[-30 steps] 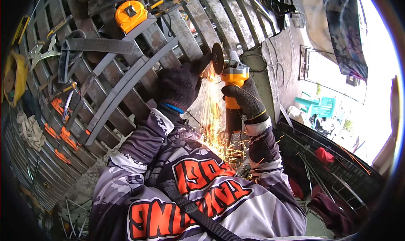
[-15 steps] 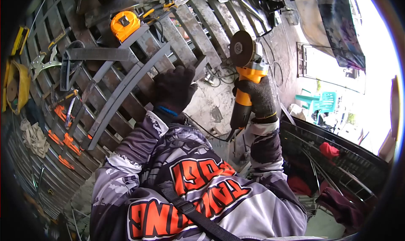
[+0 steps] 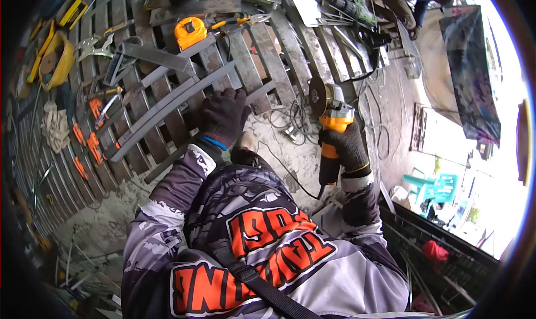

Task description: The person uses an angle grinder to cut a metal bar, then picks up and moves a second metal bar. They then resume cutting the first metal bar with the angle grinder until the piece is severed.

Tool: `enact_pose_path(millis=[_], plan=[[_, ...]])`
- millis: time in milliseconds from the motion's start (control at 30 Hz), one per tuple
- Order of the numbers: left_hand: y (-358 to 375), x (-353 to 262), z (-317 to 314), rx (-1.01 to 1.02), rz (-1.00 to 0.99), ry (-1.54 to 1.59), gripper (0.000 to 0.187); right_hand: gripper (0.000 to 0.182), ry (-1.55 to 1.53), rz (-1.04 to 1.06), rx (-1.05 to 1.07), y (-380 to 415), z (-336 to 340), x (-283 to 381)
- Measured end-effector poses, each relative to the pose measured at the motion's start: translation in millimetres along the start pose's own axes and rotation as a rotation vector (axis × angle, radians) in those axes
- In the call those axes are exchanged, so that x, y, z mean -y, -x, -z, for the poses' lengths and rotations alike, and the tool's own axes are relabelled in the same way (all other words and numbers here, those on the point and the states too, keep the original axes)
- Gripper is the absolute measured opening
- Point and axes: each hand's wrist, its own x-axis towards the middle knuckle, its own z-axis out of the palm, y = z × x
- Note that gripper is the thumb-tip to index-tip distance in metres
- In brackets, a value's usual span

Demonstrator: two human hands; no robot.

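Note:
My left hand [image 3: 223,117], in a dark glove with a blue cuff edge, is closed around a flat metal bar [image 3: 261,91]. One end of the bar sticks out at the upper right of the fist, and another length shows below the wrist. My right hand [image 3: 350,147], also gloved, grips the yellow and black angle grinder [image 3: 336,119] by its body. The grinder's brown disc [image 3: 320,96] faces left and touches nothing. Two long grey metal strips [image 3: 173,108] lie across the slatted metal table [image 3: 282,45] beside my left hand.
On the table are a yellow tape measure [image 3: 190,33], pliers [image 3: 254,19], a metal square [image 3: 153,56], orange-handled clamps [image 3: 94,146] and a cloth [image 3: 55,126]. Cables [image 3: 290,120] lie on the floor. A green chair [image 3: 438,187] stands at the right. Part of a person shows at the top right.
The view has shifted, so the table and its tools appear turned and further right. The grinder in my right hand sits lower and further right in view, more upright. Both hands keep their grip.

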Motion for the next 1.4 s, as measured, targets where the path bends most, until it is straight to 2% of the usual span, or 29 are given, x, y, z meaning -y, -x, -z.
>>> enact_pose_path(millis=[133, 200, 267, 333, 467, 533, 967, 1033, 1133, 1167, 1233, 1400], plan=[[12, -7, 2, 0.054, 0.124, -0.025, 0.032, 0.062, -0.02, -0.001, 0.127, -16, 7, -10], [15, -6, -2, 0.075, 0.098, -0.096, 0.033, 0.063, 0.026, 0.021, 0.163, -24, 8, -12], [19, -7, -5, 0.024, 0.109, -0.049, 0.031, 0.063, 0.136, 0.068, 0.211, -25, 5, -3], [21, -6, -7, -0.121, 0.099, 0.065, 0.025, 0.062, 0.146, 0.065, 0.214, -29, 4, -6], [26, -3, -11, -0.181, 0.118, 0.145, 0.023, 0.06, 0.172, 0.019, 0.26, -36, 1, -9], [28, -2, -14, -0.121, 0.101, 0.152, 0.027, 0.06, 0.202, 0.015, 0.294, -37, -4, -8], [33, -6, -17, -0.064, 0.145, 0.105, 0.033, 0.059, 0.292, -0.024, 0.308, -36, -32, 3], [32, -7, -19, -0.224, 0.093, 0.098, 0.024, 0.059, 0.326, -0.032, 0.331, -39, -31, 8], [36, -1, -26, -0.263, 0.068, 0.109, 0.022, 0.058, 0.267, -0.023, 0.349, -34, -39, 8], [37, -2, -26, -0.26, 0.072, 0.112, 0.022, 0.058, 0.27, -0.028, 0.351, -34, -39, 8], [36, -3, -24, -0.103, 0.136, 0.154, 0.03, 0.058, 0.276, 0.0, 0.318, -35, -39, 6], [39, -1, -22, -0.144, 0.113, 0.185, 0.027, 0.06, 0.286, -0.006, 0.276, -32, -41, -4]])
